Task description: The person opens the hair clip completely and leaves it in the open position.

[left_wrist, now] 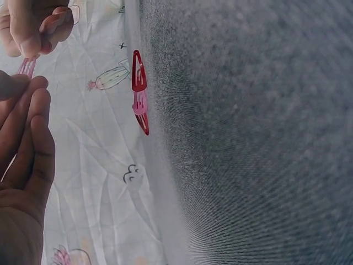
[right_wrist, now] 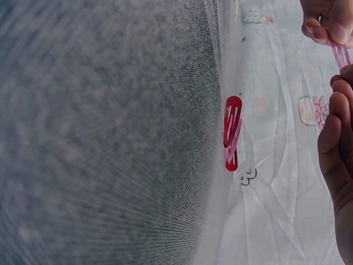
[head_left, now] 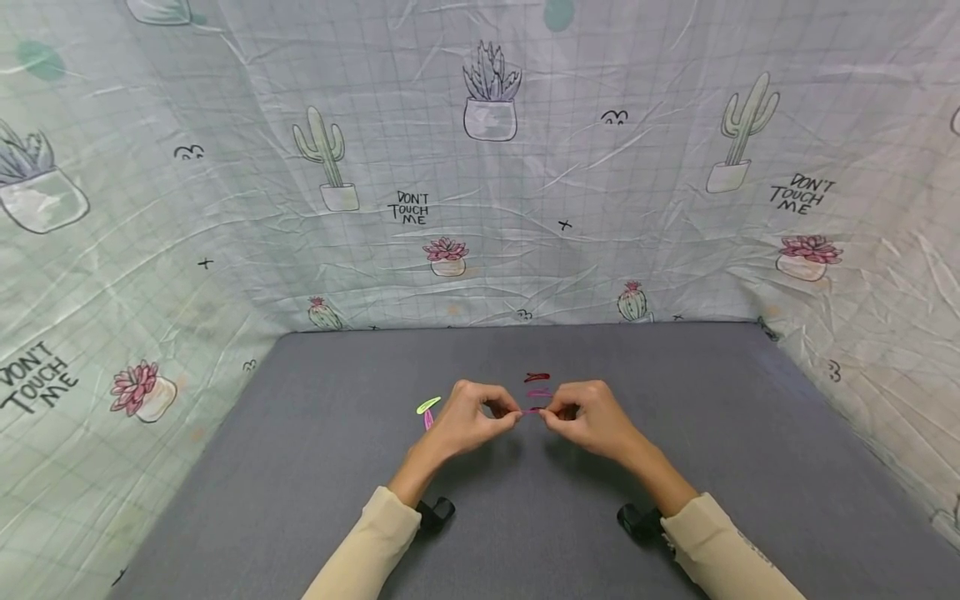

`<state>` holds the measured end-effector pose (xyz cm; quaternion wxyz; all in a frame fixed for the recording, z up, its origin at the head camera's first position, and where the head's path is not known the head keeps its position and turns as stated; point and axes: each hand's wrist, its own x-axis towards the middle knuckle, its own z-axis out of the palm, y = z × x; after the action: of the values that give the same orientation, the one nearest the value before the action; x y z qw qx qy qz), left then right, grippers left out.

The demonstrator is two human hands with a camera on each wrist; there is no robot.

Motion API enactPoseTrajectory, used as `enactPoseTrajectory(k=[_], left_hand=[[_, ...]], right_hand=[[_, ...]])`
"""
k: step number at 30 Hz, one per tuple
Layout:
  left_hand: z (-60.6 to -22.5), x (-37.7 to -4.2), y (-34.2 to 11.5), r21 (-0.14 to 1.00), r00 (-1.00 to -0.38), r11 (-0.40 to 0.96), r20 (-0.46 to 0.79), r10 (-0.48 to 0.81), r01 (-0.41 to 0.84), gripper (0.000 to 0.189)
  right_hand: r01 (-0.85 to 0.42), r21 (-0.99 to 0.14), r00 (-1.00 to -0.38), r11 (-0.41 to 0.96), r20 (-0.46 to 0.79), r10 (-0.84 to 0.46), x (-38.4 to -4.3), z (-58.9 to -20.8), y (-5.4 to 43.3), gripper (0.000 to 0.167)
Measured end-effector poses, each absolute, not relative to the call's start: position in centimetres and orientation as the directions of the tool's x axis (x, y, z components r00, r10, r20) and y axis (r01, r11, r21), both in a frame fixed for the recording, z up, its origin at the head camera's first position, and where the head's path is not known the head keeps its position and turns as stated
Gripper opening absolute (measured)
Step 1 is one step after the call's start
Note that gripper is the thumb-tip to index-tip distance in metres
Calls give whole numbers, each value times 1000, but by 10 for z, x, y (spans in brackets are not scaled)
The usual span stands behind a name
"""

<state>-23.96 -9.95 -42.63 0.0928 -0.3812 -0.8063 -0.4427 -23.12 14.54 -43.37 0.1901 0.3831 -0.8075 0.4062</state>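
A pink snap hair clip (left_wrist: 27, 67) is held between both hands. My left hand (head_left: 468, 419) pinches one end between thumb and fingertips. The other end is pinched by my right hand (head_left: 592, 417); the clip (right_wrist: 340, 54) shows in the short gap between the fingertips. Just beyond, on the table, lie a red hair clip (head_left: 537, 377) and a pink one (head_left: 538, 392). A second red clip (left_wrist: 144, 124) lies in the same row in the wrist views. Beside the left hand are a yellow-green clip (head_left: 428, 406) and another pink clip (head_left: 428, 419), partly hidden by that hand.
The grey table (head_left: 337, 467) extends to both sides of the hands. A pale cloth (head_left: 570, 183) printed with cacti and lettering hangs behind it and along its sides. Each wrist wears a black camera mount, one of them on the left wrist (head_left: 437, 515).
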Motion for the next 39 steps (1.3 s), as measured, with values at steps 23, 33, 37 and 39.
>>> enactPoseTrajectory(k=[23, 33, 37, 39], left_hand=[[-425, -239, -102, 684, -740, 353, 421, 524, 639, 5], [-421, -239, -101, 683, -755, 372, 418, 506, 628, 5], [-422, -239, -101, 685, -763, 384, 411, 499, 619, 5], [-423, -239, -101, 687, -768, 390, 404, 497, 613, 5]], right_hand=[[-723, -561, -690, 402, 568, -449, -230, -434, 147, 16], [-704, -600, -709, 380, 563, -425, -231, -431, 149, 12], [-694, -608, -719, 385, 551, -424, -231, -432, 149, 13], [-689, -613, -723, 387, 543, -427, -231, -433, 148, 15]])
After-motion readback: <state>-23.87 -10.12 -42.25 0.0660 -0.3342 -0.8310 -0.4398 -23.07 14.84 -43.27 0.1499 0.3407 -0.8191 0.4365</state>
